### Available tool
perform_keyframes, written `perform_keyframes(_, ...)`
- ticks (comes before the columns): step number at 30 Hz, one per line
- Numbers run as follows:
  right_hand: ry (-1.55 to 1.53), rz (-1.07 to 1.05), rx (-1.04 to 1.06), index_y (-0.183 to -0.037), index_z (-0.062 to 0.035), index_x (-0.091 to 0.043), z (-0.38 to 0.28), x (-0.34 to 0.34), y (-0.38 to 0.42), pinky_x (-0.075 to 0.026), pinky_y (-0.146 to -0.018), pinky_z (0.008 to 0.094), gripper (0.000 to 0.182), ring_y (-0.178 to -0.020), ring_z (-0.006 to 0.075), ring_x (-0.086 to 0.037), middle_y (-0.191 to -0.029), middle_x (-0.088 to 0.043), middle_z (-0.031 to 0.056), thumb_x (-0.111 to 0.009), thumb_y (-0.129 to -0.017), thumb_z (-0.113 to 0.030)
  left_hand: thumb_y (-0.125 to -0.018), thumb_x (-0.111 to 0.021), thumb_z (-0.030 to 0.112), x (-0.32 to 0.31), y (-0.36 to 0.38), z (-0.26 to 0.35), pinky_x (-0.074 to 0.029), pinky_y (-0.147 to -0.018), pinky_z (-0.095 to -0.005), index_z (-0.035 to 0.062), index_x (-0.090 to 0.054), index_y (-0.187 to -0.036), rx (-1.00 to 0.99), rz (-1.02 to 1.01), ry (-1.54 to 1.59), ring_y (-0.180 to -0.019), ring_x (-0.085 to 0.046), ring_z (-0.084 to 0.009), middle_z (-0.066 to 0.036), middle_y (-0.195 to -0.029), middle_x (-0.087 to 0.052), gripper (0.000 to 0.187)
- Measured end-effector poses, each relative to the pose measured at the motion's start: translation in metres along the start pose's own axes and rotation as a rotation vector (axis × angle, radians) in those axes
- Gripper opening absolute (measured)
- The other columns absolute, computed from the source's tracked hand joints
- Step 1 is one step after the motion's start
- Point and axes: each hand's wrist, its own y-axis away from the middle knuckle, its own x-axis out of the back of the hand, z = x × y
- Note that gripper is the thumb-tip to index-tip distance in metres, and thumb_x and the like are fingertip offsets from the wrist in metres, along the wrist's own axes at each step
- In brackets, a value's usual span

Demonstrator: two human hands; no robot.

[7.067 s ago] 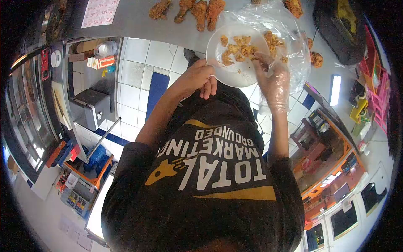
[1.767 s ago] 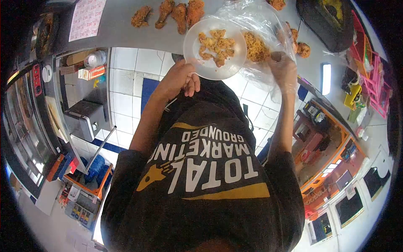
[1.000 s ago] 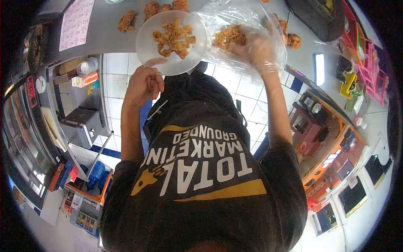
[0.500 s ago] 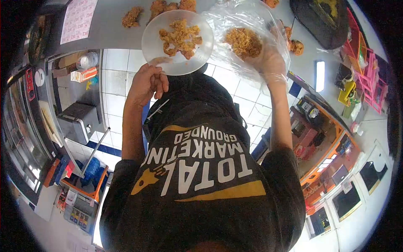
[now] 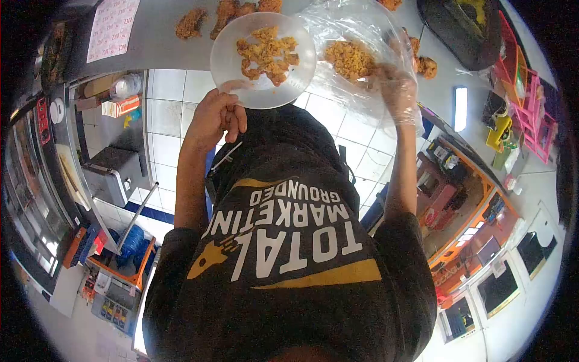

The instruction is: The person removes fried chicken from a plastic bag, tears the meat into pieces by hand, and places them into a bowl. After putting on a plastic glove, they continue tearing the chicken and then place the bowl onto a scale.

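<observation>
My left hand (image 5: 216, 117) grips the near left rim of a translucent round plastic plate (image 5: 226, 63), its thumb over the edge and its other fingers curled. Crispy golden-brown fried pieces (image 5: 270, 54) lie on the plate. To its right, a clear plastic bag (image 5: 377, 39) is spread out with a heap of fried crumbs (image 5: 350, 59) in it. My right hand (image 5: 398, 93) is seen through clear plastic film, its fingers bunched together at the right edge of the heap. Its fingertips are partly hidden among the crumbs.
Pieces of fried chicken (image 5: 192, 23) lie on the grey counter (image 5: 160, 45) behind the plate, and more fried chicken (image 5: 427, 67) is right of the bag. A dark container (image 5: 461, 36) stands at the back right. Printed paper (image 5: 113, 30) lies at the left.
My left hand and the plate have shifted slightly to the right, over the bag's edge. My right hand has drawn a little to the right, and its fingers show more clearly.
</observation>
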Motion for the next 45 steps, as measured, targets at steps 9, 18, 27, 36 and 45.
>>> perform_keyframes(9,0.086,0.043,0.107,-0.11,-0.0085,-0.072,-0.006,0.004,0.002,-0.053,-0.084,0.0398,0.031,-0.094,0.0301,-0.07,-0.101,-0.07,0.0189,-0.073,-0.082,-0.021,-0.094,-0.039,0.016,-0.003,-0.004,-0.003,-0.041,-0.032,-0.0231,-0.0069,-0.051,-0.125,-0.009,-0.035,-0.021,-0.033,-0.047,-0.0134,-0.014,-0.058,-0.06,0.04)
perform_keyframes(18,0.021,-0.008,0.1,-0.099,-0.0085,-0.075,-0.004,0.001,-0.003,-0.054,-0.078,0.041,0.024,-0.083,0.0337,-0.069,-0.091,-0.071,0.019,-0.073,-0.081,-0.024,-0.095,-0.041,0.019,-0.007,0.0,-0.002,-0.042,-0.032,-0.0228,-0.0081,-0.051,-0.121,0.009,-0.022,-0.016,-0.033,-0.049,-0.0137,-0.014,-0.057,-0.059,0.039)
perform_keyframes(27,-0.107,0.204,0.034,-0.094,-0.0045,-0.073,-0.034,0.027,0.012,-0.054,-0.075,0.0377,0.017,-0.084,0.0314,-0.07,-0.094,-0.071,0.018,-0.074,-0.083,-0.017,-0.096,-0.04,0.019,-0.007,-0.001,-0.002,-0.043,-0.032,-0.0237,-0.0087,-0.047,-0.125,0.017,-0.04,-0.028,-0.034,-0.05,-0.0138,-0.013,-0.057,-0.059,0.041)
perform_keyframes(36,-0.259,0.029,0.478,-0.092,-0.0064,-0.073,-0.141,0.048,0.038,-0.053,-0.082,0.0373,0.013,-0.089,0.0267,-0.067,-0.095,-0.07,0.0126,-0.076,-0.082,-0.013,-0.096,-0.04,0.018,-0.006,-0.003,-0.006,-0.043,-0.035,-0.025,-0.0057,-0.051,-0.124,0.063,-0.136,-0.024,-0.039,-0.054,-0.0151,-0.014,-0.06,-0.062,0.038)
perform_keyframes(45,-0.396,0.006,0.334,-0.098,-0.0018,-0.068,-0.205,0.038,0.03,-0.054,-0.08,0.0344,0.014,-0.091,0.0272,-0.068,-0.103,-0.069,0.0169,-0.07,-0.088,-0.011,-0.095,-0.045,0.019,0.075,0.045,-0.014,-0.04,-0.036,-0.0273,0.002,-0.06,-0.12,-0.133,0.149,0.277,-0.041,-0.053,-0.0187,-0.016,-0.063,-0.062,0.034)
